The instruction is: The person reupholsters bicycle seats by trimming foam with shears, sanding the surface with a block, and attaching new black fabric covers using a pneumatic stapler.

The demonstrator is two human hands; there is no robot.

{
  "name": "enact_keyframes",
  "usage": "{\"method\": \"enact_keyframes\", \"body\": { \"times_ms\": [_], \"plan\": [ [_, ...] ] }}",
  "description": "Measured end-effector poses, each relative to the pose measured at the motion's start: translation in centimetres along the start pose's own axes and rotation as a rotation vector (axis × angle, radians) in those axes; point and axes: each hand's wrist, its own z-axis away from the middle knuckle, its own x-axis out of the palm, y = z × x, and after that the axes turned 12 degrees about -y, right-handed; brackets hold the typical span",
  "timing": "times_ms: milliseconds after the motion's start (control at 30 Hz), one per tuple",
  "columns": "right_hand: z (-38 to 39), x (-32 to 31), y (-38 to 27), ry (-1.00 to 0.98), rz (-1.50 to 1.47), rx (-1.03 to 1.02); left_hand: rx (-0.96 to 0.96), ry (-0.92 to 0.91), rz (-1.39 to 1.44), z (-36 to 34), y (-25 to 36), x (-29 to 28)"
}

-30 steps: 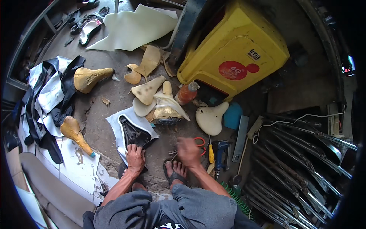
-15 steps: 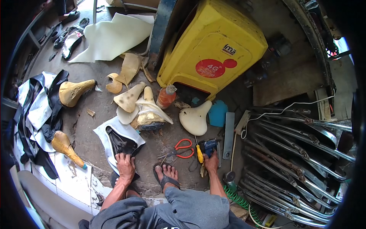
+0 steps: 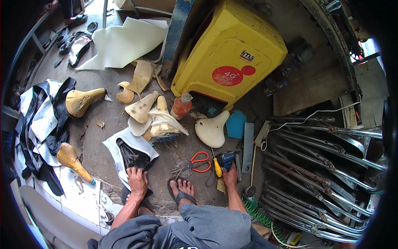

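Observation:
My left hand [image 3: 137, 181] grips the near end of a bicycle saddle [image 3: 132, 157] lying with its black hollow underside up. White-backed cover material [image 3: 111, 145] spreads around the saddle's rim. On the right, my right hand [image 3: 230, 176] is closed around a blue staple gun [image 3: 228, 157] resting on the ground. A yellow-handled screwdriver [image 3: 217, 167] lies just left of the staple gun. Between my hands are pincers with red handles [image 3: 200, 162], their jaws pointing left.
Foam saddle pads [image 3: 211, 129] lie ahead, beside an orange-red bottle [image 3: 181, 106]. A yellow plastic stool [image 3: 232, 50] lies tipped behind them. Metal tube frames [image 3: 319, 182] are stacked at right, near a green coiled hose [image 3: 262, 216]. Black and white cover scraps [image 3: 41, 120] lie at left.

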Motion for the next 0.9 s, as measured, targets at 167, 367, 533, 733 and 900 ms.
{"method": "enact_keyframes", "body": {
  "times_ms": [167,367,533,733,900],
  "plan": [
    [0.0,-0.3,-0.6,-0.009,0.009,0.045,-0.004,0.012,-0.011,0.1,-0.2,0.2],
    [-0.4,0.0,0.3,-0.063,0.046,0.117,0.014,0.008,-0.023,0.1,-0.5,0.3],
    [-0.2,-0.3,0.1,0.038,0.070,-0.029,0.033,0.032,-0.021,-0.1,-0.8,0.9],
    [2.8,-4.7,-6.8,-0.030,0.070,0.059,0.025,0.029,0.013,0.4,-1.3,1.3],
    [5.9,-3.2,-15.8,-0.593,-0.080,-0.113,0.018,0.035,0.011,0.2,-1.0,1.2]
  ]
}}
